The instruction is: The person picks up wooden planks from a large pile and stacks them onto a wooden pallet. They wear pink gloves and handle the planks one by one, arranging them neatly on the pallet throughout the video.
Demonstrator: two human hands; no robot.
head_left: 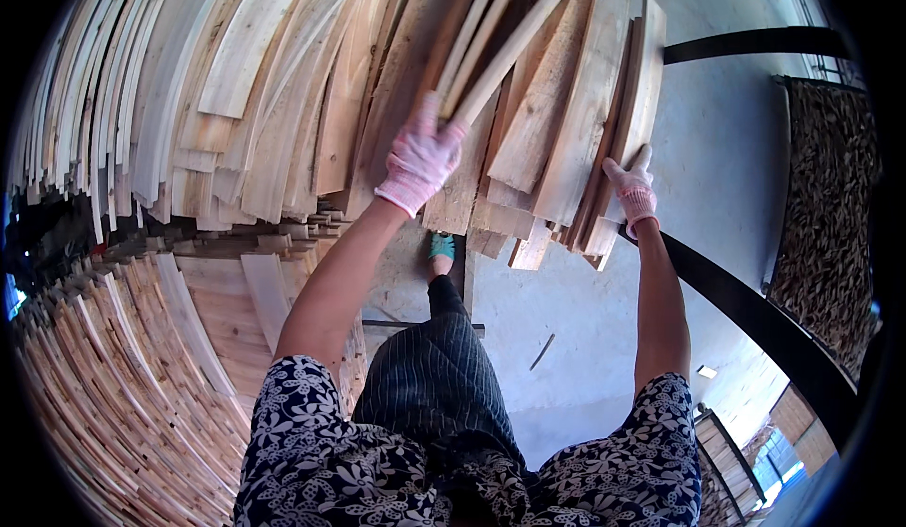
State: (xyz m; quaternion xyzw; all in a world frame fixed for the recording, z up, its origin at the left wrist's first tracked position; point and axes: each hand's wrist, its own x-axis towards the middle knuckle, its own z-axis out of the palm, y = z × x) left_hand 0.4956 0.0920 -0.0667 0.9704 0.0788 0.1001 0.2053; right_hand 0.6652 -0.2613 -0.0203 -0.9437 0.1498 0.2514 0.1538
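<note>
My left hand (422, 156), in a pink and white knit glove, is closed around the near ends of several thin wooden strips (517, 48). The strips slant away over a stack of wide, rough planks (578, 102). At the stack's right side, my right hand (632, 185), gloved the same way, grips the outermost wooden board (645, 74) by its edge, with the thumb on its left side. The fingertips there are partly hidden.
More boards (255, 46) stand packed to the left, and another large pile (132, 367) fills the lower left. Black metal bars (755, 310) curve along the right. A thin stick (542, 351) lies on the grey floor (510, 310). My foot (442, 246) is below the planks.
</note>
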